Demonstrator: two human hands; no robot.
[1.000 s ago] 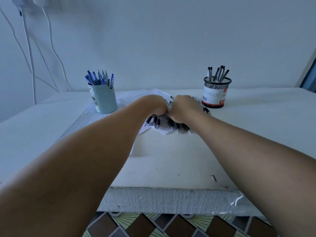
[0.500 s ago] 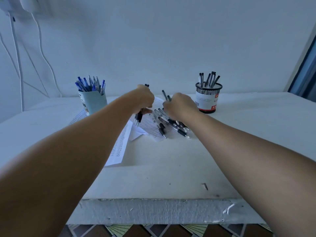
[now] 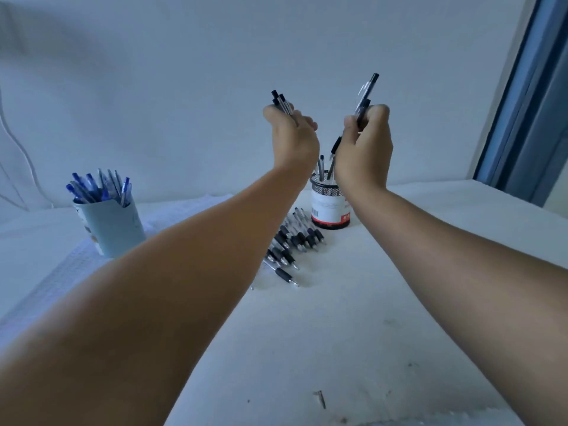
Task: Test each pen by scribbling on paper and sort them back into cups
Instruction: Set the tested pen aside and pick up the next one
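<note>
While raised, the left hand [image 3: 292, 133] grips perhaps two pens [image 3: 281, 103]; the right hand [image 3: 365, 142] grips others [image 3: 364, 96].

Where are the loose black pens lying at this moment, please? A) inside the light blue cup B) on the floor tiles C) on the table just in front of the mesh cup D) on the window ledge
C: the loose black pens lie in a heap on the table, just in front of the mesh cup.

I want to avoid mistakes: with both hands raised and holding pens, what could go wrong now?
1. The left hand grips several black pens; one may slip out.
2. The right hand holds pens above the mesh cup; lowering could tip it.
3. Loose pens on the table may roll.
</note>
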